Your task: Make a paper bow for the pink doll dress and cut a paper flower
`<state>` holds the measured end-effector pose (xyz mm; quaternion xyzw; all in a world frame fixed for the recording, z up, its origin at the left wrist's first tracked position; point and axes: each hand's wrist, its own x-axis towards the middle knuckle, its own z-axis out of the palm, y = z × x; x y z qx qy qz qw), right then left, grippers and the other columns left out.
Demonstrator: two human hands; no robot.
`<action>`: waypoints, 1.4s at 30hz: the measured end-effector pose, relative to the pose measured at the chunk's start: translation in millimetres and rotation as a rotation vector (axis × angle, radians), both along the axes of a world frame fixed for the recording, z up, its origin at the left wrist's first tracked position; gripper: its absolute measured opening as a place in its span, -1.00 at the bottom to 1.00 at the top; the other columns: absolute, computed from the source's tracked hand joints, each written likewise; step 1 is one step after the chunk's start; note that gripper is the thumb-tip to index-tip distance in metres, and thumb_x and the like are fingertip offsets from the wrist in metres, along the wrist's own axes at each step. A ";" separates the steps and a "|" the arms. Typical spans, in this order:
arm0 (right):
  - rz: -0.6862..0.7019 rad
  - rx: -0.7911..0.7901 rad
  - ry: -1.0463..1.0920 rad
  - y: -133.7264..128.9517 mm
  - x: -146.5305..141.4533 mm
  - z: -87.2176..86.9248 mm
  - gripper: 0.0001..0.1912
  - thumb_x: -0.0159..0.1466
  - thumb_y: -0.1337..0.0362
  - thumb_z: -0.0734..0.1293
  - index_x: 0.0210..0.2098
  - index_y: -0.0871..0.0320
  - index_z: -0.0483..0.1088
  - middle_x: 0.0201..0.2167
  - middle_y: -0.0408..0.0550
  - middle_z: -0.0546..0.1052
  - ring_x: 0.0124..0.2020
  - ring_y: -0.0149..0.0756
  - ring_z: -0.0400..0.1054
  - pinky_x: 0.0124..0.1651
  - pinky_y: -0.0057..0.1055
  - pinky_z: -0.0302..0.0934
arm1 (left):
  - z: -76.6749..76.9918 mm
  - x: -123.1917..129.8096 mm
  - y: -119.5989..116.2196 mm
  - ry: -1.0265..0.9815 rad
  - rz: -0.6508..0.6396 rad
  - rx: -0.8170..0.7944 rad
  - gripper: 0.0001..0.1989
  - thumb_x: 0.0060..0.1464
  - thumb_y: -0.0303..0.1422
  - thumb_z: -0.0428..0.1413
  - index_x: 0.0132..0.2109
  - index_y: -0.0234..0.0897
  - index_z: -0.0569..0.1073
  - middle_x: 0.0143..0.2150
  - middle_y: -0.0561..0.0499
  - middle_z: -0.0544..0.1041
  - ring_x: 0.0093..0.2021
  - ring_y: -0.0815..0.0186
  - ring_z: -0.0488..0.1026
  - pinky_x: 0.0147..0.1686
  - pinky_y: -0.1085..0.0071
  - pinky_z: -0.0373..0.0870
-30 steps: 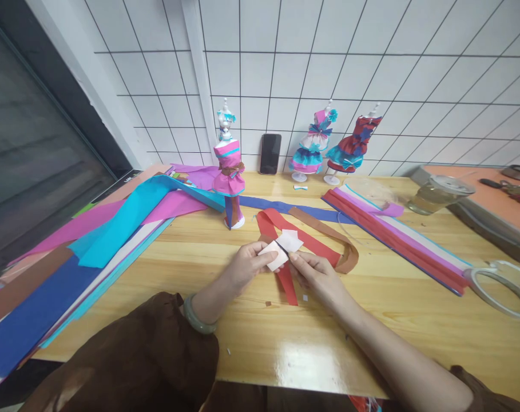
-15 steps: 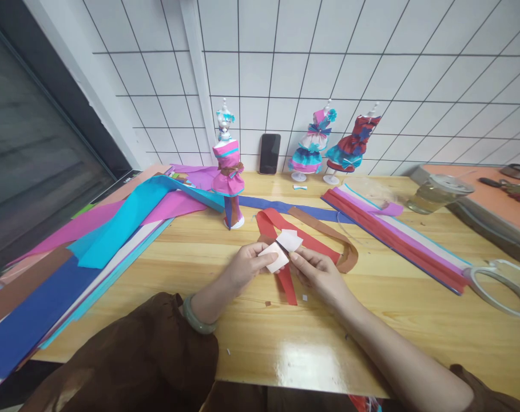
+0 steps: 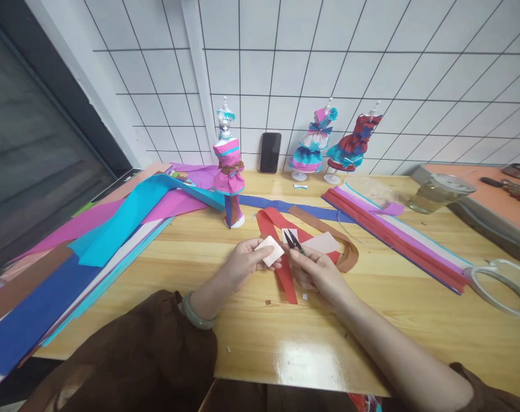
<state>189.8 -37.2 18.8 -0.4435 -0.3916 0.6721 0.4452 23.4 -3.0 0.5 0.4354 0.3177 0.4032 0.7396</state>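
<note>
Between the thumb and fingers of my left hand [image 3: 246,260] is a pale pink square piece of paper [image 3: 270,250]. My right hand [image 3: 315,269] grips small dark thread snips [image 3: 291,238], blades apart and pointing up and left, just right of the square and not touching it. Behind the snips lies a small pale square [image 3: 286,233], and right of them a pale pink strip [image 3: 325,242], both over the red strip [image 3: 272,222]. A brown strip [image 3: 349,254] curves around beside them. Tiny scraps [image 3: 305,297] lie nearer me on the table.
A small mannequin in a pink dress [image 3: 228,171] stands beyond my left hand. Two dressed mannequins [image 3: 308,151] and a phone [image 3: 270,153] are by the tiled wall. Coloured strips [image 3: 126,206] spread left; folded strips [image 3: 397,237], a cup [image 3: 440,191] and a white ring [image 3: 502,289] lie right.
The snips have come away from the paper, moving slightly right and up. A cut pale piece has dropped onto the red strip, and the square remains in my left hand.
</note>
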 end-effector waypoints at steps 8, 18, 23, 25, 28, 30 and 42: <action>-0.002 0.119 -0.282 -1.8 -6.6 3.7 -0.66 0.02 0.05 0.38 -0.58 0.19 0.26 -0.81 -0.30 0.17 -0.77 -0.57 -0.08 -0.69 -0.53 -0.26 | 1.0 5.7 -7.1 0.176 -0.063 0.196 -0.76 -0.05 -0.25 0.14 -0.38 -0.38 0.37 -0.47 -0.03 0.49 -0.43 0.36 0.43 -0.37 0.46 0.30; -0.084 0.124 -0.240 0.9 -2.6 -3.9 -0.68 0.04 0.06 0.36 -0.49 0.20 0.30 -0.74 -0.28 0.21 -0.74 -0.58 -0.10 -0.66 -0.52 -0.29 | 3.5 7.1 -5.9 0.131 -0.061 0.076 -0.69 -0.14 -0.27 0.20 -0.30 -0.39 0.33 -0.40 -0.08 0.52 -0.41 0.30 0.49 -0.34 0.40 0.36; -0.055 0.104 -0.256 -0.1 -4.5 0.2 -0.67 0.01 0.05 0.39 -0.45 0.21 0.33 -0.73 -0.28 0.22 -0.74 -0.58 -0.11 -0.68 -0.52 -0.29 | 6.9 6.8 -8.4 0.186 -0.104 0.085 -0.72 -0.15 -0.29 0.21 -0.41 -0.39 0.30 -0.45 -0.10 0.53 -0.45 0.32 0.49 -0.40 0.45 0.35; -0.060 0.097 -0.277 -0.3 -5.4 2.4 -0.67 0.00 0.04 0.38 -0.50 0.21 0.33 -0.76 -0.28 0.19 -0.75 -0.57 -0.11 -0.68 -0.51 -0.27 | 6.8 7.1 -8.7 0.210 -0.126 0.087 -0.72 -0.14 -0.29 0.20 -0.40 -0.40 0.30 -0.44 -0.12 0.53 -0.45 0.32 0.49 -0.43 0.46 0.34; -0.085 0.115 -0.296 0.6 -4.6 1.6 -0.66 0.01 0.03 0.38 -0.51 0.21 0.34 -0.76 -0.26 0.22 -0.73 -0.52 -0.01 -0.66 -0.50 -0.15 | 5.6 7.6 -7.7 0.219 -0.125 0.087 -0.72 -0.14 -0.28 0.20 -0.39 -0.40 0.31 -0.45 -0.12 0.53 -0.44 0.31 0.49 -0.44 0.47 0.34; -0.098 0.160 -0.294 2.0 -2.6 -1.3 -0.67 0.03 0.04 0.37 -0.49 0.21 0.35 -0.68 -0.19 0.31 -0.65 -0.47 0.12 -0.59 -0.48 -0.02 | 5.0 7.8 -6.7 0.214 -0.117 0.086 -0.72 -0.14 -0.28 0.20 -0.39 -0.39 0.31 -0.45 -0.12 0.53 -0.44 0.31 0.49 -0.46 0.48 0.33; -0.090 0.205 -0.376 3.6 -1.2 -5.7 -0.67 0.02 0.03 0.36 -0.44 0.20 0.36 -0.60 -0.14 0.38 -0.59 -0.40 0.19 -0.55 -0.47 0.04 | 5.3 6.5 -6.4 0.163 -0.072 0.068 -0.72 -0.14 -0.30 0.21 -0.36 -0.39 0.31 -0.45 -0.10 0.53 -0.44 0.31 0.50 -0.39 0.44 0.35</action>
